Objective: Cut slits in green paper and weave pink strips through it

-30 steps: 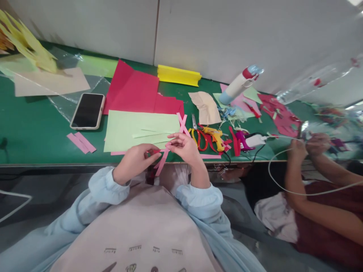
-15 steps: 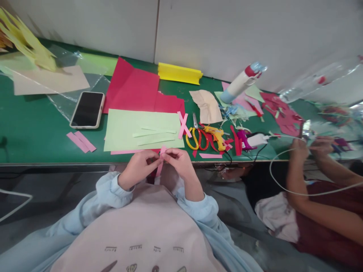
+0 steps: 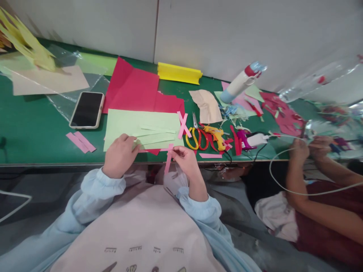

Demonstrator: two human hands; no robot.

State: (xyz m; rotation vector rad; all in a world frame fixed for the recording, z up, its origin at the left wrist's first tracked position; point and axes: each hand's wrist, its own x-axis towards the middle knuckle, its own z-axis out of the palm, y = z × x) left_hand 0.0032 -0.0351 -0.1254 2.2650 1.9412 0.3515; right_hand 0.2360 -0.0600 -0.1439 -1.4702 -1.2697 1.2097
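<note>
My right hand point(image 3: 185, 158) pinches a pink paper strip point(image 3: 168, 163) near its upper end, and the strip hangs down past the table's front edge. My left hand point(image 3: 119, 155) rests over the left part of a light green paper sheet point(image 3: 120, 122). Its thumb and forefinger close on the left end of a light green paper strip point(image 3: 159, 138); the exact grip is partly hidden. Another thin green strip point(image 3: 157, 129) lies just above. At the sheet's right edge two pink strips form a crossed shape point(image 3: 184, 125).
Left of the sheet lie a phone point(image 3: 87, 110) and two pink strips point(image 3: 81, 142). Scissors point(image 3: 198, 136), a yellow glue gun point(image 3: 216, 136) and a bottle point(image 3: 239, 85) are on the right. Red paper point(image 3: 133, 88) lies behind. Another person's hands point(image 3: 300, 149) work at far right.
My left hand has let go of the pink strip and moved left and up to the green strips. My right hand has shifted slightly right, still with the pink strip. A green strip has shifted.
</note>
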